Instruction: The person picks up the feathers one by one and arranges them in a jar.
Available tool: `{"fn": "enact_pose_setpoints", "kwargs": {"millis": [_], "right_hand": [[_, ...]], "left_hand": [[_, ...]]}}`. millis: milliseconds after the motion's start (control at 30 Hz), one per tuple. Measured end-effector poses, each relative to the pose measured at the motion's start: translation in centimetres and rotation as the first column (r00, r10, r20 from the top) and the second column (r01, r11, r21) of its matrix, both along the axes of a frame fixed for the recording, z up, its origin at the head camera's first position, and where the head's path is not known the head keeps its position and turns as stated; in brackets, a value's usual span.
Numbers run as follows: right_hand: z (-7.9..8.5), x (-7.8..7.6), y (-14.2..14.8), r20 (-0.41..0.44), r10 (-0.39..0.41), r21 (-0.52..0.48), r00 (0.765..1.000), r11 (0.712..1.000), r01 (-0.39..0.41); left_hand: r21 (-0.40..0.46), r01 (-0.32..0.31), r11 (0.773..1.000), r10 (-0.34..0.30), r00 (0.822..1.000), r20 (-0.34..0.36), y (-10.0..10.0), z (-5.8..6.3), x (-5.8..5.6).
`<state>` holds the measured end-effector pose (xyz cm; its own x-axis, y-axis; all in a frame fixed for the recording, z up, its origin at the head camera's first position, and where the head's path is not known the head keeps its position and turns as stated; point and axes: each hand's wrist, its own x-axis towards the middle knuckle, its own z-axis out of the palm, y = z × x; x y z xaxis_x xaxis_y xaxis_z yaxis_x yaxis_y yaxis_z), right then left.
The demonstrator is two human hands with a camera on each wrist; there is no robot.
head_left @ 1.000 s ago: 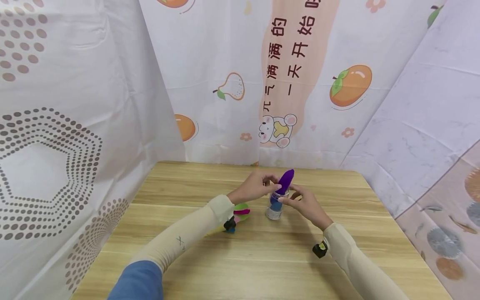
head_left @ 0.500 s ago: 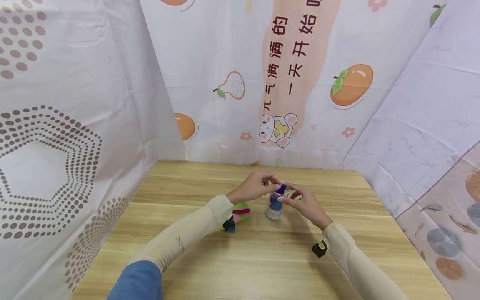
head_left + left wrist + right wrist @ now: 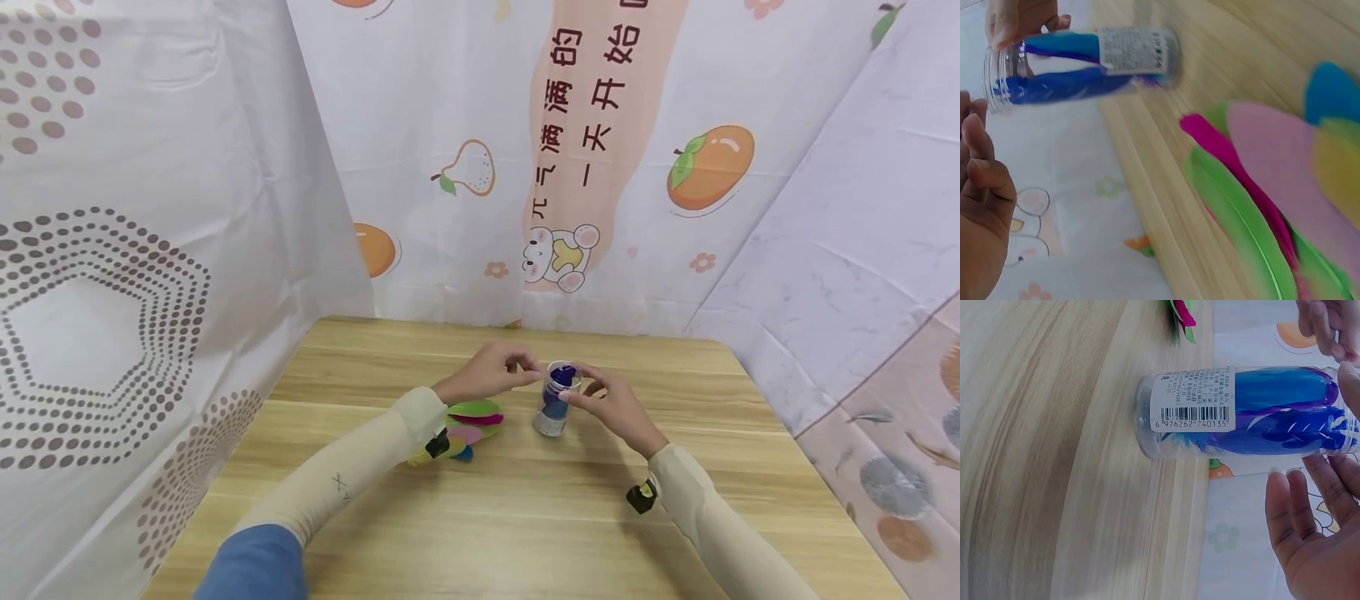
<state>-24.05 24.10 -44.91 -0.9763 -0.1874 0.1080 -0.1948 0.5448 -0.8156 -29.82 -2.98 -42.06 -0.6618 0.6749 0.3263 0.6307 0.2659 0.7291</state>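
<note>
A clear plastic jar (image 3: 552, 423) stands upright on the wooden table, its mouth uncovered. Blue and purple feathers (image 3: 1285, 428) lie curled inside it, behind a white barcode label (image 3: 1192, 403). My right hand (image 3: 617, 415) grips the jar near its rim between thumb and fingers. To the left of the rim, my left hand (image 3: 489, 372) is just apart from the jar with bent fingers and nothing in them. Beside the left forearm lies a pile of loose feathers: a green feather (image 3: 1241, 219), a magenta feather (image 3: 1254, 187), a pale pink feather (image 3: 1279, 144) and others.
The wooden table (image 3: 487, 525) ends at a white printed curtain (image 3: 420, 125) behind the jar. More cloth hangs along the left and right sides. A blue feather (image 3: 463, 454) pokes out from the near side of the pile, by the black wrist camera (image 3: 437, 443).
The purple feather that stuck up from the jar has gone down inside it. My left hand has since drawn back left from the rim, while the right hand keeps its hold.
</note>
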Motion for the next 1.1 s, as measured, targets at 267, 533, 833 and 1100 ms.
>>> {"fn": "enact_pose_setpoints", "kwargs": {"millis": [267, 533, 833, 1100], "right_hand": [[0.3, 0.0, -0.1, -0.007, -0.003, 0.017, 1.0, 1.0, 0.004], [0.3, -0.1, 0.0, -0.003, -0.003, 0.01, 1.0, 1.0, 0.003], [0.3, -0.1, 0.0, 0.007, 0.006, 0.003, 1.0, 1.0, -0.006], [0.2, -0.1, 0.0, 0.002, 0.01, 0.001, 1.0, 1.0, -0.01]], "left_hand": [[-0.138, 0.047, 0.989, -0.048, 0.999, 0.001, -2.9, -1.4, -0.4], [-0.281, 0.087, 0.956, -0.084, 0.996, 0.023, -5.4, -2.4, 0.1], [-0.339, 0.119, 0.933, -0.094, 0.991, 0.09, -7.1, -3.4, 0.8], [-0.425, 0.116, 0.898, -0.078, 0.991, 0.107, -7.4, -4.4, 1.5]]}}
